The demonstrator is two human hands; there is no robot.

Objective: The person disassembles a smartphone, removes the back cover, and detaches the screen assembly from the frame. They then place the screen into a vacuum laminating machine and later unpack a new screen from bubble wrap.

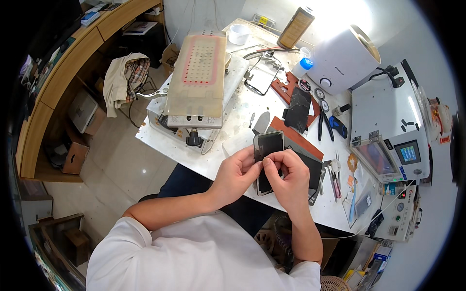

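Note:
A phone screen (270, 141) with a dark face and a pale frame is held upright over the front of the white workbench. My left hand (238, 175) grips its left edge, thumb laid over the face. On the right side, my right hand (287, 175) has thumb and index finger pinched together at the middle of the screen, close to the left thumb. Whether a small piece sits in that pinch is hidden. Behind the hands lie a dark flat panel (310, 167) and a reddish-brown mat (303, 140). Farther back rests a cracked black phone screen (297, 110).
A perforated heating plate machine (194, 72) stands at the left of the bench (233, 114). Pliers (324, 119), a blue-handled cutter (338, 127) and tweezers (335, 182) lie to the right. Beyond them stand a white machine with a small display (407, 152) and a white cylindrical device (344, 58).

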